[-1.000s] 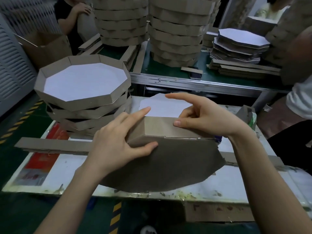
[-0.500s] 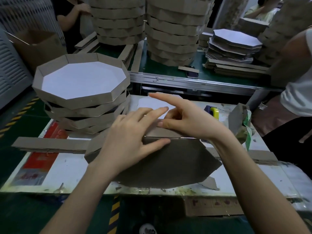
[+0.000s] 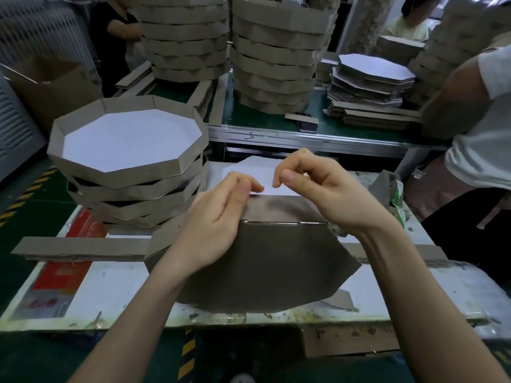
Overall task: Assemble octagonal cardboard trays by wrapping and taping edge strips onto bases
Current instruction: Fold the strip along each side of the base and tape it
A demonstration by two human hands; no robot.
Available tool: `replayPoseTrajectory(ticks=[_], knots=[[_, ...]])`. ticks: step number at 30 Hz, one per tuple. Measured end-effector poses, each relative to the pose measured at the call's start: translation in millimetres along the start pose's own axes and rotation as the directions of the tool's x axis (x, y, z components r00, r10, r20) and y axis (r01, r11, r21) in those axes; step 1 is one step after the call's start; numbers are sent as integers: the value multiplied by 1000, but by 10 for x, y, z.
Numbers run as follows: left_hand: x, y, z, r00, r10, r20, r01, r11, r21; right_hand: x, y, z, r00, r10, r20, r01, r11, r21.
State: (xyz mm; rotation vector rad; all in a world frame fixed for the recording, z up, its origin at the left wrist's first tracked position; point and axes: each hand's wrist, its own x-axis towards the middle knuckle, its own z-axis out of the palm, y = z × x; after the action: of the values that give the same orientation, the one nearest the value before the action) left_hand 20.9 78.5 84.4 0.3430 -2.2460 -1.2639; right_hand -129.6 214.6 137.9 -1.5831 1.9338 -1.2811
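Left hand (image 3: 218, 219): lies fingers pressed together on the edge strip (image 3: 282, 210), pinching its top edge between thumb and fingertips. Keeps that strip folded up along the far side of the base (image 3: 262, 269). Base tilted at the middle of the surface (image 3: 110, 288), brown underside toward the near edge, white face just showing beyond the fingers. Right hand (image 3: 320, 194): hovers over that white face, just beside the left, fingers curled, thumb and forefinger close together. Cannot tell whether anything thin sits between them.

Then, from the left edge across:
- Red printed sheet (image 3: 60, 272) flat toward the near-left corner.
- Loose flat strips (image 3: 80, 247) laid across from left to right, hidden in the middle by the base.
- Stack of finished trays (image 3: 127, 145) on the far-left corner, white floors up, brown walls around.
- Small cardboard scrap (image 3: 343, 301) by the near edge, just beside the base's near-right side.
- Crumpled brown wad (image 3: 387, 183) with a green-and-white band near the far-right corner.

Beyond the far edge, a second surface (image 3: 276, 123), green-topped. Carries two tall tray stacks (image 3: 188, 37), a dark phone (image 3: 307, 127) and a pile of flat bases (image 3: 373, 70). At the far right, another person's white sleeve (image 3: 475, 150).
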Motion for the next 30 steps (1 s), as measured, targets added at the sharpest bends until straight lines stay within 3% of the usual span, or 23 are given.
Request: replayPoseTrajectory(ticks=[5, 10, 17, 21, 23, 25, 28, 30], knots=[[37, 4, -67, 992, 40, 118, -30, 996, -80, -7, -24, -29, 968, -41, 247, 70, 992, -109], [39, 13, -114, 975, 101, 196, -79, 990, -119, 18, -24, 0, 954, 1, 300, 42, 990, -138], [46, -33, -22, 995, 79, -54, -80, 997, -6, 17, -113, -74, 989, 91, 115, -43, 928, -370], [78, -42, 43, 990, 53, -130, -52, 999, 17, 58, -122, -51, 982, 189, -18, -175, 866, -468], [91, -39, 54, 994, 31, -101, -28, 999, 28, 91, -89, -57, 967, 210, -141, -253, 820, -513], [92, -35, 14, 1000, 18, 13, -19, 996, 89, 109, -57, -93, 936, 228, -270, -338, 799, -498], [83, -23, -68, 980, 71, 185, -126, 944, 306, 102, -16, -116, 890, 232, -392, -369, 873, -320], [82, -30, -77, 970, 118, 212, -196, 896, 399, 88, 15, -72, 884, 220, -412, -350, 896, -272]])
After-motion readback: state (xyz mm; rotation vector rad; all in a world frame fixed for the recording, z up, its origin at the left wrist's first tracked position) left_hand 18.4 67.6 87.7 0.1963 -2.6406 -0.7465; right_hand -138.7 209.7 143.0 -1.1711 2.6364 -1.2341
